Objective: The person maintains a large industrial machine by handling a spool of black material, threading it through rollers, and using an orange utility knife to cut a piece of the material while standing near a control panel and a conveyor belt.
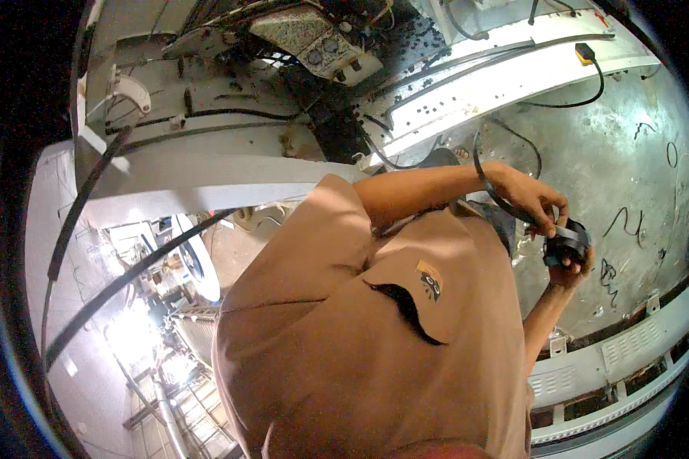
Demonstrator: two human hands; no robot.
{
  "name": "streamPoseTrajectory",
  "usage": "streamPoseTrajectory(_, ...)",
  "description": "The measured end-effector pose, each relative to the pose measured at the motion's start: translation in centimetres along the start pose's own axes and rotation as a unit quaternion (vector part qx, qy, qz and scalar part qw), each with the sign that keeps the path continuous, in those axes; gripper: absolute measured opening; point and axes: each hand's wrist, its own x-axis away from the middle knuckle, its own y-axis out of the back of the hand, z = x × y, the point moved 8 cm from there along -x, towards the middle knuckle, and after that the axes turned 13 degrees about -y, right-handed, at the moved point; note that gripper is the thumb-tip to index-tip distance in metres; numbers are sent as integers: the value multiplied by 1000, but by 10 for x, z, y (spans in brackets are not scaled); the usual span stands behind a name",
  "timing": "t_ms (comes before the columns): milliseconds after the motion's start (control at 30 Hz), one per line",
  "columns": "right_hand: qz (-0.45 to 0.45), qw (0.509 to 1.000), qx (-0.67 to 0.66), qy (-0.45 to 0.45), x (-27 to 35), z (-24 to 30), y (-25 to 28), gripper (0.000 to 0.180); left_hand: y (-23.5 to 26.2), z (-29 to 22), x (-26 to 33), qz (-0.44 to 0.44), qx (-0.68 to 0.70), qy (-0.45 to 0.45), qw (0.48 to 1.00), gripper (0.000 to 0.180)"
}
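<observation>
Roll (566, 249), black, is gripped by the right hand (578, 272); its strip (565, 232) is pinched by the left hand (532, 200). Wide grey floor (612, 164) is edged by a slotted rail (628, 353).

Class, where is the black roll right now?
Right of centre in the head view, the black roll sits in the right hand, beside the left hand.

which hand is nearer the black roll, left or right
Right: the right hand grips the black roll itself. The left hand is up and left of it in the picture, fingertips pinching a strip beside it.
</observation>
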Motion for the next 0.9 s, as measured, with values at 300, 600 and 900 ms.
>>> streamPoseTrajectory(300, -85, 977, 51, 189, -2, 111, 105, 45, -25, 12, -42, -66, 107, -38, 991, 46)
streamPoseTrajectory(600, 52, 965, -149, 207, -18, 188, -9, 32, -52, 17, -47, -103, -52, -9, 993, 40)
streamPoseTrajectory(900, -164, 790, 578, 126, -37, 126, 12, 49, -52, -64, -61, -99, -607, 29, 788, 35)
